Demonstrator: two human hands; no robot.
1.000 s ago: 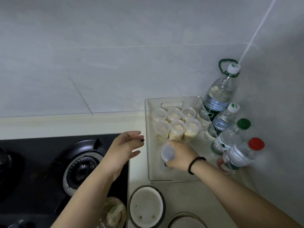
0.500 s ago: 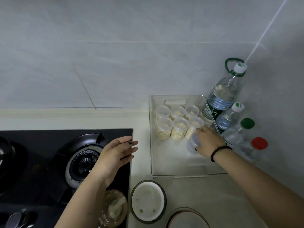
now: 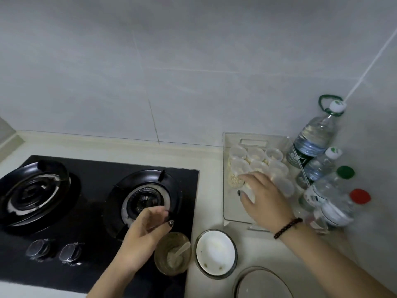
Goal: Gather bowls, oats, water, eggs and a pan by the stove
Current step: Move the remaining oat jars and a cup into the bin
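Oat cups (image 3: pixel 256 163) stand clustered at the far end of the clear tray (image 3: pixel 228 208) right of the gas stove (image 3: pixel 96 203). My right hand (image 3: pixel 265 197) reaches over them, fingers spread, touching the nearest cup. My left hand (image 3: pixel 142 234) hovers by the burner, fingers loosely curled, holding nothing. Water bottles (image 3: pixel 312 138) line the wall; white bowl (image 3: pixel 216 253) sits nearer me.
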